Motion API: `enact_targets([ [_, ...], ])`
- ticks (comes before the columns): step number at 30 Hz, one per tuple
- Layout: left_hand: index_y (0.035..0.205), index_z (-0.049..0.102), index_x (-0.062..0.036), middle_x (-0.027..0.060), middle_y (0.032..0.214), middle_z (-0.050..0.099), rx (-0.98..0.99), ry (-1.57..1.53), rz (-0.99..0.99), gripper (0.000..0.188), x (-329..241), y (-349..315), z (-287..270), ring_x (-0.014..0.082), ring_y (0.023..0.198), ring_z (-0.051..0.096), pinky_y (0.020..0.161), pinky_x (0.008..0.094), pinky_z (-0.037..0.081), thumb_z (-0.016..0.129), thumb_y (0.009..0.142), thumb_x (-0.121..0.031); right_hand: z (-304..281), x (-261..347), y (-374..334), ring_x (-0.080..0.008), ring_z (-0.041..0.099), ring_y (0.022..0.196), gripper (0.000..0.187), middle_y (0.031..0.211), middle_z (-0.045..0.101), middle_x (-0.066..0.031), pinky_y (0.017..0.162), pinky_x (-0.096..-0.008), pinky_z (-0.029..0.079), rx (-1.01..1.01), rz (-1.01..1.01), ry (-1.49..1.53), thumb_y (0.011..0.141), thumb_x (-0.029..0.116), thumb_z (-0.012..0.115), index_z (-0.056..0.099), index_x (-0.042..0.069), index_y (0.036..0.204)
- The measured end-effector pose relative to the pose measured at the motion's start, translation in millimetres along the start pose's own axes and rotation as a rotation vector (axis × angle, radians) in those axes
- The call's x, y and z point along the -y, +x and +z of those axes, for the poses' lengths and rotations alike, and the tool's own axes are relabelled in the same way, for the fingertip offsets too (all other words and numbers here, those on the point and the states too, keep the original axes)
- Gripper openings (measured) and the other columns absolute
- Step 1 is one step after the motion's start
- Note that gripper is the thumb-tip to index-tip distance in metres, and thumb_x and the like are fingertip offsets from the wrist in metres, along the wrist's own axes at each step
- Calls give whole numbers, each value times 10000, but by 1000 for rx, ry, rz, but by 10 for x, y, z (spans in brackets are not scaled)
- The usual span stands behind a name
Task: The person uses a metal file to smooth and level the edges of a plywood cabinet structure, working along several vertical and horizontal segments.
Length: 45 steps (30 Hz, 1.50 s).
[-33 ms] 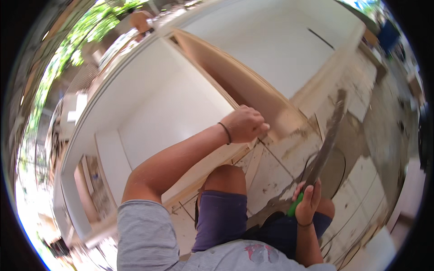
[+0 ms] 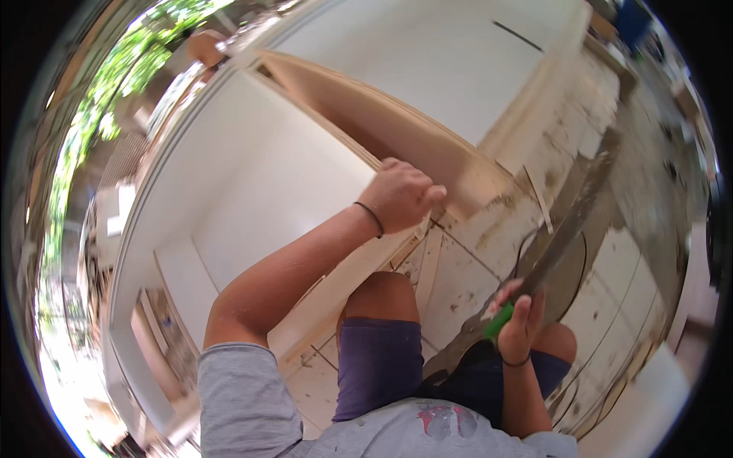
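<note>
My left hand (image 2: 403,197) is closed at the front end of a wooden cabinet divider (image 2: 332,131). Its fingers are curled over the edge, and their undersides are hidden. In my right hand (image 2: 521,320) is a long-bladed tool, held by its green handle (image 2: 498,322). Its dark, narrow blade (image 2: 569,217) points away to the far right, above the floor. Motion smears the blade, so its cutting edge cannot be made out. The large cabinet (image 2: 267,179), with white inner faces and bare wood edges, lies in front of my knees.
Dirty, cracked tiles (image 2: 466,259) cover the floor around my legs, with wood strips (image 2: 538,200) lying on them. A thin dark cable (image 2: 584,263) loops beneath the blade. Another person (image 2: 206,49) is at the far left, beyond the cabinet. A white panel (image 2: 649,404) lies at the lower right.
The view has shifted a little, so the cabinet appears further left and up. The blade points slightly further right. My left hand stays at the divider's edge.
</note>
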State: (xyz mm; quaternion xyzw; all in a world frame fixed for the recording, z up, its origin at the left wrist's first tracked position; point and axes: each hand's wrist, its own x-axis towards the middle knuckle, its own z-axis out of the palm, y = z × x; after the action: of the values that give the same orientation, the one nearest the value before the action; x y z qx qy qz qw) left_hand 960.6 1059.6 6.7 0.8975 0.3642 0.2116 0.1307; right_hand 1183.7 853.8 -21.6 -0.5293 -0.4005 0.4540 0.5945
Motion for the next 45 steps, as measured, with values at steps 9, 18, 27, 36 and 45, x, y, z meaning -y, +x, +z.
enact_targets([
  [9, 719, 661, -65, 70, 681, 634, 38, -89, -12, 413, 174, 22, -110, 237, 724, 585, 745, 357, 395, 461, 944, -348, 875, 299, -440, -105, 483, 584, 530, 808, 495, -45, 502, -226, 433, -317, 172, 129, 1012, 317, 378, 205, 137, 1480],
  [18, 682, 660, -133, 31, 642, 617, 126, -88, 24, 536, 162, 1, -129, 228, 723, 582, 726, 362, 370, 387, 939, -516, 2170, -47, -571, -86, 475, 525, 473, 752, 483, -41, 433, -220, 411, -446, 161, 194, 1012, 279, 368, 289, 84, 1436],
  [27, 678, 624, -103, 59, 640, 587, 193, -6, 19, 607, 153, 18, -161, 249, 728, 571, 711, 367, 360, 400, 892, -625, 2368, -299, -597, -142, 534, 727, 380, 839, 570, -88, 681, -250, 446, -511, 58, -45, 993, 128, 402, 430, -36, 1335],
  [36, 643, 612, -79, 74, 641, 608, 171, -5, 10, 672, 182, 36, -121, 249, 715, 596, 715, 364, 370, 460, 814, -711, 2474, -311, -536, -275, 567, 980, 370, 1087, 589, -194, 885, -313, 421, -543, -5, -252, 985, 127, 420, 452, -36, 1315],
  [45, 682, 657, -107, 47, 699, 647, 249, 15, -32, 646, 140, 58, -158, 219, 759, 612, 740, 373, 367, 444, 817, -701, 2448, -425, -527, -321, 520, 1029, 340, 1117, 530, -201, 914, -337, 399, -549, -48, -259, 966, 106, 439, 483, -50, 1265],
])
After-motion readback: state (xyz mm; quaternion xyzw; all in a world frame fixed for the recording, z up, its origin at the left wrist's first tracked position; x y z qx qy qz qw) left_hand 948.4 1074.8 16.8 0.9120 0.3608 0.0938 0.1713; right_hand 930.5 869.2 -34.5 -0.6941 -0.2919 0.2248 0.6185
